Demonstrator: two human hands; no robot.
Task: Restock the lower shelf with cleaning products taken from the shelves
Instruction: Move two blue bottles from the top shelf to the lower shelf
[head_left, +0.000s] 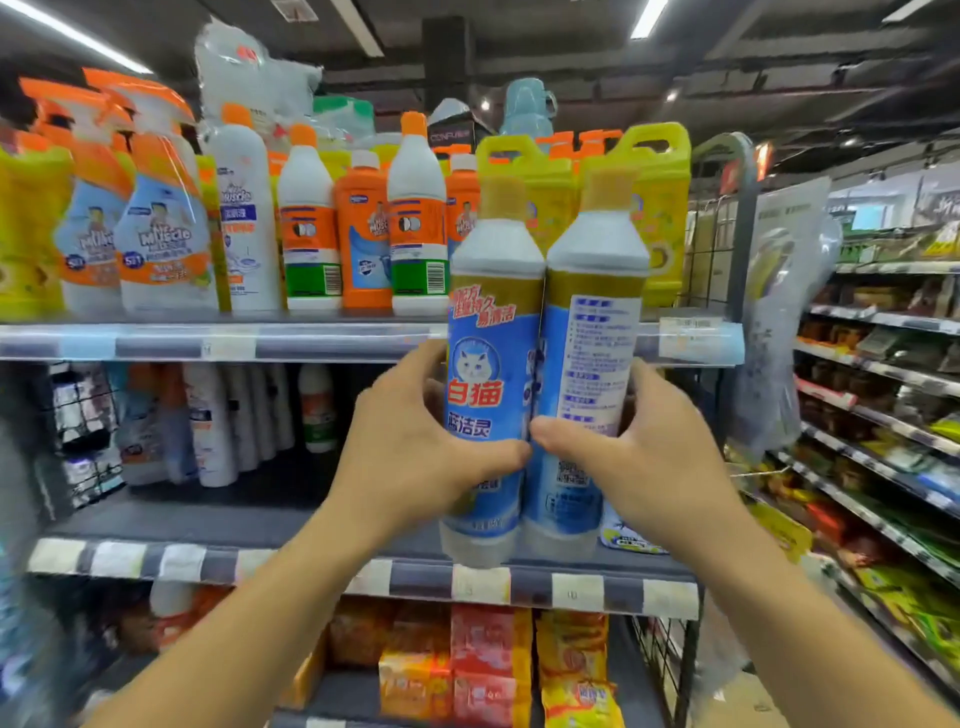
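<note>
**Two at once, standing tall**

Two tall white plastic bottles with blue labels and gold caps are held up in front of the shelves. Both stand almost straight, long way up and down, caps on top, tipped a little to the right. The left bottle (488, 364) and the right bottle (592, 353) touch along their sides. The left bottle shows its front, with a white cat face. The right bottle shows its back, full of tiny print too blurry to read.

Their bottoms are down by the front edge of the grey lower shelf (260, 519). They are blurry, so I cannot tell if they rest on it. Their caps reach up in front of the yellow plastic jugs (657, 218) on the top shelf (208, 340).

The left hand (415, 452) grips the left bottle, thumb across the label. Its other fingers curl round the far side, mostly out of sight. The right hand (649, 457) grips the right bottle the same way. The two thumb tips are just beside each other. Both hands cover part of the labels.
</note>
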